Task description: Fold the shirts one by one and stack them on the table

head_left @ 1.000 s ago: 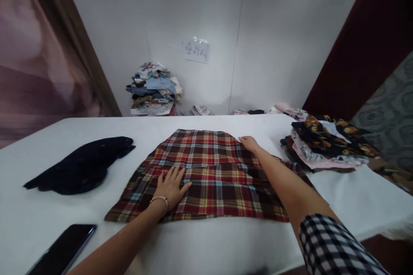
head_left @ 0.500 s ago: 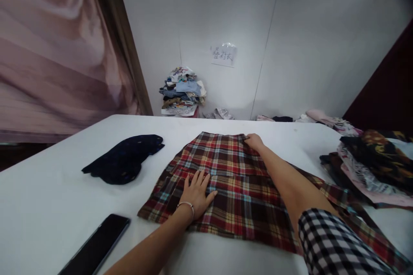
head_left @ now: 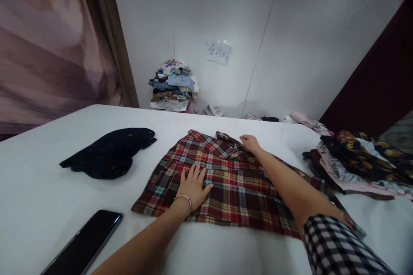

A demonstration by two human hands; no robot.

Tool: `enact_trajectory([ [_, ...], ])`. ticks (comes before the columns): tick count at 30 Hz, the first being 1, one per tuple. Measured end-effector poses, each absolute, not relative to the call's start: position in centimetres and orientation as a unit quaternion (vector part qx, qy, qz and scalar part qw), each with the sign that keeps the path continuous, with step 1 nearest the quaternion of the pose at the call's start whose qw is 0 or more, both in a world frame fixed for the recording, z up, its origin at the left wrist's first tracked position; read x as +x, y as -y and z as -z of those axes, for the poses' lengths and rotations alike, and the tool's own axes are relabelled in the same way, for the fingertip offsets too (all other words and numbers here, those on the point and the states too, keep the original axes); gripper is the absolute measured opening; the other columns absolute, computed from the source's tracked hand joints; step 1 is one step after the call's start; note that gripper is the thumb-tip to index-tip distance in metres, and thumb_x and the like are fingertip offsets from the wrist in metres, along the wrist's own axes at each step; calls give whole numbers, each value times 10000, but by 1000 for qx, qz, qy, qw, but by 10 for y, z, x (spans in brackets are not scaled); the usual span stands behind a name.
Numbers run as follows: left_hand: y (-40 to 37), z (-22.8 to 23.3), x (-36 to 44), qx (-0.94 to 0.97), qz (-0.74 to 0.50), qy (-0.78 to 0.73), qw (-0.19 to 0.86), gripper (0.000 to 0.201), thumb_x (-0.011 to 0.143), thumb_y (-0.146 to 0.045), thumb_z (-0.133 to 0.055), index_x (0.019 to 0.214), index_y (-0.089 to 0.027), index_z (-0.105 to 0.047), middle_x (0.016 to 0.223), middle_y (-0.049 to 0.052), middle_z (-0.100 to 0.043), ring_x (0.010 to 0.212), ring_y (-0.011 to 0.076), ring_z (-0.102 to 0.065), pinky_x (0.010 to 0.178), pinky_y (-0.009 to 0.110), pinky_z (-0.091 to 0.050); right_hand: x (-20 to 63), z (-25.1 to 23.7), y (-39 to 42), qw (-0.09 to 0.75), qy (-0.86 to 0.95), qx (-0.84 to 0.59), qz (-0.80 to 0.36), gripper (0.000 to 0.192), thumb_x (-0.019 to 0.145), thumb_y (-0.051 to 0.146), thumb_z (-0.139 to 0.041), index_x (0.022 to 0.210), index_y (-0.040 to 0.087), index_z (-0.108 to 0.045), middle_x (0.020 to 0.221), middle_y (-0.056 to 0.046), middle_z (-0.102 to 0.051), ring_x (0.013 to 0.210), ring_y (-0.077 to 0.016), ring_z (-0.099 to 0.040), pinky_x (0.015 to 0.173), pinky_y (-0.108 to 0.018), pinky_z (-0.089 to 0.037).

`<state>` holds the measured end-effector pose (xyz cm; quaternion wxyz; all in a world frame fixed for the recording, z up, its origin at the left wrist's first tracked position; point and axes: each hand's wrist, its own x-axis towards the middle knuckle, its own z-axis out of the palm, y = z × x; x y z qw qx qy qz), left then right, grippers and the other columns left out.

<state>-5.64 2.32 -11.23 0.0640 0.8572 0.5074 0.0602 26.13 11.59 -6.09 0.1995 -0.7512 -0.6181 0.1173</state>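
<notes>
While the left hand (head_left: 192,185) lies flat, fingers spread, pinning the red plaid woven garment (head_left: 226,180) to the white tabletop (head_left: 48,206), the right hand (head_left: 249,143) pinches its rumpled far edge; a neat fold probably needs steady anchoring and an even pull.

Before you on the desk (head_left: 38,206) the shirt (head_left: 232,180) lies spread at the middle. Your left hand (head_left: 192,187) rests flat on its near left part, and your right hand (head_left: 249,142) sits at its far edge, where the cloth is bunched up. To the left of the shirt, apart from it, lies a folded garment (head_left: 108,153). Nearer to you on the left, at the desk's near edge, lies a phone (head_left: 84,241). To the right of the shirt sits a heap of clothes (head_left: 358,159). Behind the desk, against the wall, stands a stack of clothes (head_left: 173,85), with a paper note (head_left: 219,51) on the wall to its right and above.
</notes>
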Motion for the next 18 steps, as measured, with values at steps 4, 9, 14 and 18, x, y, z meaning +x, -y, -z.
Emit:
enact_trajectory([
  [4, -23, 112, -57, 855, -61, -512, 63, 730, 879, -641, -236, 1444, -204, -387, 1531, 115, -303, 1423, 320, -204, 1127, 583, -121, 272, 65, -142, 159, 578, -790, -126, 154, 749, 264, -634, 739, 162, -749, 765, -81, -730, 820, -219, -663, 752, -260, -459],
  [9, -21, 109, -57, 853, -54, -514, 66, 725, 881, -632, -253, 1443, -195, -388, 1527, 119, -312, 1427, 314, -196, 1135, 579, -107, 275, 69, -157, 185, 545, -807, -131, 82, 646, 263, -723, 654, 181, -721, 671, -50, -706, 710, -195, -645, 675, -244, -449],
  [14, -20, 110, -58, 855, -56, -512, 63, 722, 879, -642, -239, 1441, -217, -392, 1527, 110, -313, 1424, 319, -204, 1129, 584, -123, 323, 33, -165, 332, 446, -830, -42, 320, 848, 338, -471, 963, 137, -693, 943, -123, -705, 891, -231, -620, 758, -289, -433],
  [18, -20, 111, -58, 854, -51, -514, 65, 731, 882, -644, -236, 1444, -202, -387, 1530, 114, -302, 1427, 316, -196, 1130, 585, -113, 366, 16, -159, 431, 384, -816, -20, 297, 829, 353, -468, 908, 128, -646, 880, -121, -676, 857, -233, -587, 769, -312, -425],
])
